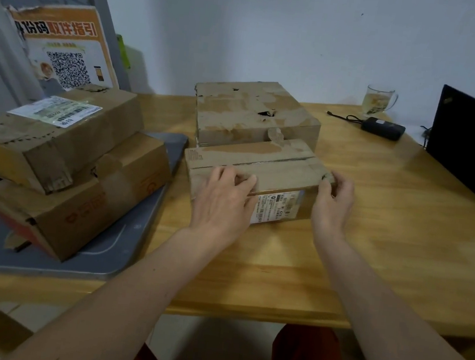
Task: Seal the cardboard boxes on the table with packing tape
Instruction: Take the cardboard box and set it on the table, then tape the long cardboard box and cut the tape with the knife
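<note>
Small cardboard box (257, 168) at centre frame on the wooden table (374, 226), gripped both ends: left hand (223, 199) curled over near edge, right hand (333, 202) pinching right corner. Larger box (253, 110) touching behind.

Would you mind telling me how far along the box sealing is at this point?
Nothing looks clearly finished, and no tape roll shows. In hand: the left hand and right hand grip the near edge and right corner of the small box, whose top seam looks closed. Whether fresh tape is on it is unclear. Left: the large box behind it, with torn holes on top, and the two stacked boxes on the left.
</note>
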